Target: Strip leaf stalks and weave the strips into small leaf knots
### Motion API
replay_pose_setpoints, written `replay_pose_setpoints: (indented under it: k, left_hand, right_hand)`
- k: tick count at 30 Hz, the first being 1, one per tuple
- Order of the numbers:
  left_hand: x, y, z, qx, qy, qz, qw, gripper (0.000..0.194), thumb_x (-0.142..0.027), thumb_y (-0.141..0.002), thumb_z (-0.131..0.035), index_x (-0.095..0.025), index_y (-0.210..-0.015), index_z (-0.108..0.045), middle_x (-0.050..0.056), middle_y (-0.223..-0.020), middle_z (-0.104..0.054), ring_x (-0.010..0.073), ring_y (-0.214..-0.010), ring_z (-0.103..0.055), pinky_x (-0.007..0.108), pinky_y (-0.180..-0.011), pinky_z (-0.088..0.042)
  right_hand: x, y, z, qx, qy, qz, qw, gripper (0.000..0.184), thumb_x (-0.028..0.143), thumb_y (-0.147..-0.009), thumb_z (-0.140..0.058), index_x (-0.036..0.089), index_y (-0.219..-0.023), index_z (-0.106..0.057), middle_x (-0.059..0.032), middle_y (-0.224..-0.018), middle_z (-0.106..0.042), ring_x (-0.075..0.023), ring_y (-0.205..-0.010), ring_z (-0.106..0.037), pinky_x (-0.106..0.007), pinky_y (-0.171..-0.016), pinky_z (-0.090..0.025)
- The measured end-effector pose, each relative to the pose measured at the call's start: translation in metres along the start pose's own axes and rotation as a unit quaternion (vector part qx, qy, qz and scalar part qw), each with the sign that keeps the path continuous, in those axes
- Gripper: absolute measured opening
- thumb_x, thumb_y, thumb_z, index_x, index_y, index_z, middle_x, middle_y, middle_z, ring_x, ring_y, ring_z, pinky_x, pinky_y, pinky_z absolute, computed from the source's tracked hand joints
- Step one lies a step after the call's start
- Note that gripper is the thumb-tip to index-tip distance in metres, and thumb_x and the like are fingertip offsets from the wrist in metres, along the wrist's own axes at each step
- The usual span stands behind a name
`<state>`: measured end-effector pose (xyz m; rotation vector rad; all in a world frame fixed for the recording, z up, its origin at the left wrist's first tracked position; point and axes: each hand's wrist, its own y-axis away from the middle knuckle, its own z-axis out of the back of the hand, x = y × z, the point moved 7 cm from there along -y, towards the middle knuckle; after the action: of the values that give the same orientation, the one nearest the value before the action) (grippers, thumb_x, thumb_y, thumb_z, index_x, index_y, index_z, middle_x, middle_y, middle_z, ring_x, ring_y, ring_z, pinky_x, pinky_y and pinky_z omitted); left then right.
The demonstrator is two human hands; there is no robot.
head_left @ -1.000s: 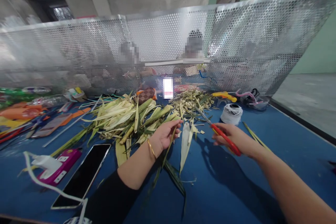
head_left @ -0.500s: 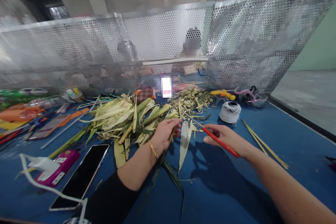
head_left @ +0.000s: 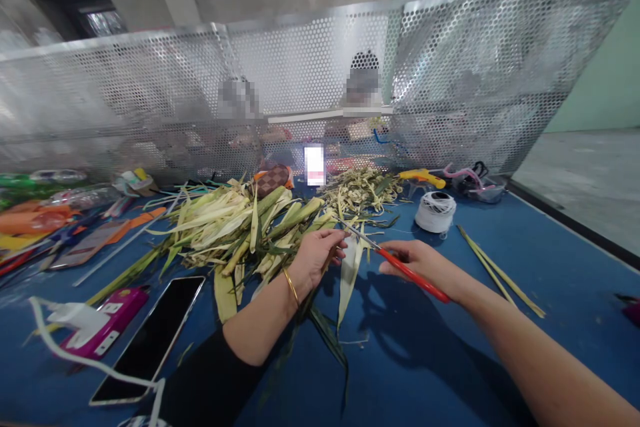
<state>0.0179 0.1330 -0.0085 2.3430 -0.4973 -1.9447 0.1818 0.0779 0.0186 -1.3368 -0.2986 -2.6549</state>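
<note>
My right hand (head_left: pixel 413 265) grips a pair of scissors with red handles (head_left: pixel 417 278), blades pointing up and left toward my other hand. Closed in a pinch, my left hand (head_left: pixel 320 257) holds a thin strip of corn husk, mostly hidden by the fingers. The scissor tips are close to those fingertips; whether they touch the strip I cannot tell. A pale flat husk (head_left: pixel 351 273) lies between the hands. Long dark green leaves (head_left: pixel 327 337) trail below my left wrist. Behind my left hand spreads a heap of corn husks (head_left: pixel 215 220).
A white thread spool (head_left: pixel 436 212) stands at right, near a yellow glue gun (head_left: pixel 423 178) and two stalks (head_left: pixel 495 267). At left lie a phone (head_left: pixel 153 333) and a purple power strip (head_left: pixel 107 320) with a white cable. A perforated metal screen (head_left: pixel 310 67) crosses the back; people are behind it.
The scissors and my right hand have moved slightly left, nearer my left fingertips. My left hand stays in nearly the same place, and the whole view has shifted a little.
</note>
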Motion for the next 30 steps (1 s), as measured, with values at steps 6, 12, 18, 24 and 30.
replay_pose_setpoints:
  k: [6, 12, 18, 24, 30]
  left_hand:
    - [0.001, 0.0, -0.001, 0.001, 0.001, 0.005, 1.0, 0.016, -0.023, -0.069, -0.073, -0.011, -0.068, -0.063, -0.001, -0.057, -0.058, 0.0052, -0.042, -0.049, 0.017, -0.039, -0.035]
    - [-0.002, 0.004, -0.001, 0.0, -0.008, 0.018, 1.0, 0.008, -0.018, -0.079, -0.064, -0.011, -0.075, -0.063, 0.001, -0.06, -0.061, 0.0067, -0.048, -0.056, 0.016, -0.044, -0.041]
    - [-0.016, 0.016, -0.012, 0.07, 0.053, 0.011, 0.996, 0.009, -0.017, -0.086, -0.057, -0.015, -0.079, -0.052, 0.01, -0.09, -0.072, 0.0126, -0.069, -0.068, 0.021, -0.059, -0.052]
    - [-0.013, 0.016, -0.014, 0.058, 0.082, 0.018, 0.995, 0.013, -0.014, -0.086, -0.058, -0.015, -0.075, -0.051, 0.011, -0.093, -0.072, 0.0144, -0.072, -0.07, 0.02, -0.058, -0.053]
    - [-0.009, 0.019, -0.016, 0.01, 0.099, 0.003, 0.995, 0.012, -0.013, -0.081, -0.064, -0.013, -0.073, -0.056, 0.01, -0.088, -0.072, 0.0113, -0.068, -0.068, 0.018, -0.059, -0.053]
  right_hand:
    - [-0.01, -0.006, -0.001, 0.004, 0.002, 0.009, 1.0, 0.046, 0.057, -0.069, -0.063, 0.015, -0.086, -0.07, 0.0032, -0.057, -0.05, -0.0102, -0.052, -0.036, -0.023, -0.048, -0.031]
    - [-0.017, -0.01, 0.013, -0.083, 0.075, -0.011, 0.994, 0.046, 0.06, -0.076, -0.054, 0.019, -0.092, -0.068, -0.0005, -0.064, -0.061, -0.015, -0.056, -0.051, -0.025, -0.052, -0.038]
    - [-0.033, -0.008, 0.026, -0.161, 0.388, -0.115, 0.9, 0.044, 0.044, -0.086, -0.049, 0.016, -0.119, -0.056, -0.0154, -0.094, -0.071, -0.0288, -0.084, -0.066, -0.031, -0.061, -0.041]
    - [-0.013, -0.001, 0.025, -0.184, 0.425, -0.053, 0.885, 0.026, 0.028, -0.09, -0.042, 0.017, -0.097, -0.065, -0.0148, -0.096, -0.069, -0.0282, -0.087, -0.065, -0.031, -0.063, -0.042]
    - [0.006, 0.002, -0.016, -0.07, 0.066, 0.023, 0.995, 0.028, 0.041, -0.091, -0.039, 0.021, -0.087, -0.059, -0.0021, -0.076, -0.07, -0.0149, -0.057, -0.062, -0.024, -0.054, -0.042]
